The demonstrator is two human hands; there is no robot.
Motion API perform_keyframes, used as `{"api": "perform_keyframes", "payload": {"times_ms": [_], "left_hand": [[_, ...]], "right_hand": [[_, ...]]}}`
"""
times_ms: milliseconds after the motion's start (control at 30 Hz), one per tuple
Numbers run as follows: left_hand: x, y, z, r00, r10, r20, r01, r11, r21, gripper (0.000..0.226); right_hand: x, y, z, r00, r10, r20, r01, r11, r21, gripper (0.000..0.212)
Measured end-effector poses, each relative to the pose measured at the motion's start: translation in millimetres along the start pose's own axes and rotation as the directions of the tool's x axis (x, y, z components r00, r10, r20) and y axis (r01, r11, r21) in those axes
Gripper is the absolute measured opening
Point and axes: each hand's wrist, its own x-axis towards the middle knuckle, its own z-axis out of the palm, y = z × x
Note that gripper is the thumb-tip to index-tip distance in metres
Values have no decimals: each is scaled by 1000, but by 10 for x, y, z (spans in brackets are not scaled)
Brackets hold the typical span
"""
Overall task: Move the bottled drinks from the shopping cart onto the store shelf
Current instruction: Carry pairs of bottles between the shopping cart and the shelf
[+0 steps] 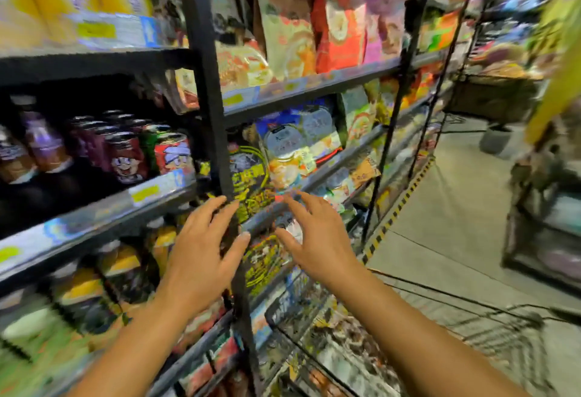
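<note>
My left hand [204, 249] and my right hand [317, 236] are both raised in front of the black shelf upright [210, 107], fingers spread, holding nothing. Dark bottled drinks [44, 148] and several cans [125, 154] stand on the middle shelf [103, 208] at the left. Below them, orange-labelled bottles [122, 274] fill a lower shelf. The wire shopping cart [471, 327] sits low at the right, under my right forearm; its contents are blurred. The whole view is motion-blurred.
Snack bags [292, 26] crowd the shelves right of the upright. A grey aisle floor [452, 208] with a yellow-black striped edge runs to the right. Another rack of goods [547, 214] stands across the aisle.
</note>
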Motion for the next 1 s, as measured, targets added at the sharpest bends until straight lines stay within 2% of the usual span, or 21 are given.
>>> {"api": "perform_keyframes", "payload": {"times_ms": [167,267,433,567,633,700,767,867,1000], "left_hand": [[242,522,1213,978,48,203,-39,998,-49,69],[310,753,1857,932,67,356,-38,996,-86,66],[345,951,2825,848,72,525,-19,994,-105,58],[327,896,3633,721,28,692,58,993,-101,58],[297,834,3904,686,11,727,90,991,-100,56],[284,713,4309,613,-42,789,147,987,-62,60],[284,530,4722,529,-89,844,190,982,-16,61],[261,287,5241,445,-139,885,226,973,39,60],[236,21,5892,349,-265,899,273,946,173,60]], "right_hand": [[-677,1303,-68,948,312,66,-304,947,-101,70],[-1054,1941,-11,878,469,95,-455,880,-137,70],[-1566,2803,339,750,643,154,-608,762,-223,70],[-1852,3252,823,629,753,192,-709,657,-255,67],[-1927,3332,984,578,785,224,-744,620,-249,63],[-1972,3507,1275,493,828,269,-798,553,-239,57],[-1981,3670,1621,410,860,303,-858,476,-191,54],[-1978,3878,2186,286,890,356,-941,330,-69,54],[-1869,4057,2857,159,871,465,-986,162,34,35]]}}
